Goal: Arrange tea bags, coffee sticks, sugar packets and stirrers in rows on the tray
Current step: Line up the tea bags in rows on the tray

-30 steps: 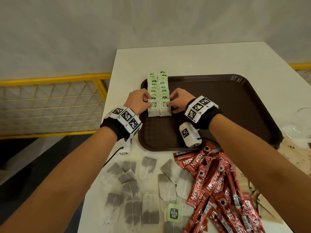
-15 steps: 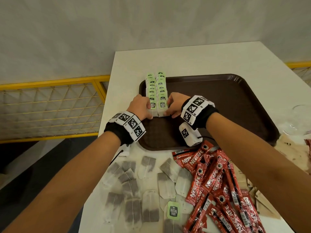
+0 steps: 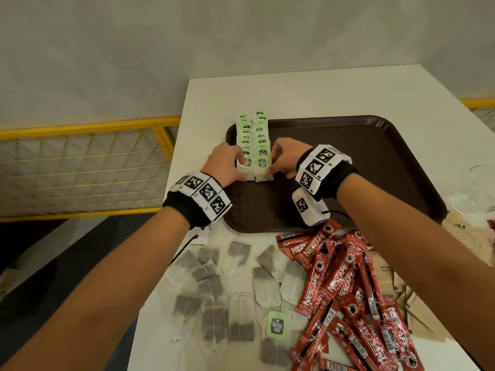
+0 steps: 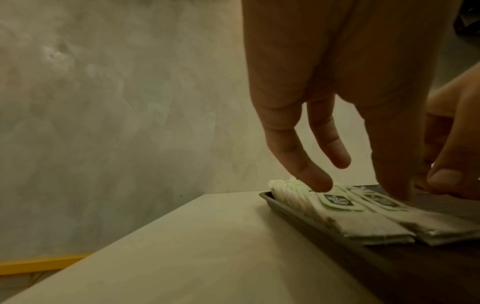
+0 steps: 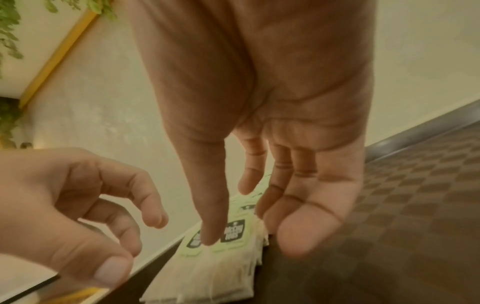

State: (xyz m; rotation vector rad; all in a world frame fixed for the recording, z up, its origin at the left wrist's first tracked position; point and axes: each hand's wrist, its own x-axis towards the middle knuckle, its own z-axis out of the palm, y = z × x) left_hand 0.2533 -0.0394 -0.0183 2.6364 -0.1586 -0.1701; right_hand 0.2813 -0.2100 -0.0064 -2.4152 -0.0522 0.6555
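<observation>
Left hand (image 3: pixel 226 164) and right hand (image 3: pixel 285 156), fingers straight and relaxed, pressing either side of two overlapped rows of papery tea bags (image 3: pixel 254 145) with green "McCoy teas" tags, at the far left corner of the textured brown plastic tray (image 3: pixel 375 167). Loose gauzy tea bags (image 3: pixel 214 287) and glossy red "NESCAFE" coffee sticks (image 3: pixel 345 287) scattered along the near edge of the pale worktop (image 3: pixel 334 92); brown paper sugar packets (image 3: pixel 417 309) at the right.

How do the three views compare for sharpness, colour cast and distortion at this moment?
Head view: evenly lit and sharp, tea bag rows and coffee sticks readable, table edges splayed by the wide angle. Left wrist view: dim, yellowish, grainy, left hand soft. Right wrist view: same warm cast, right hand looms large and blurred, tray soft.
</observation>
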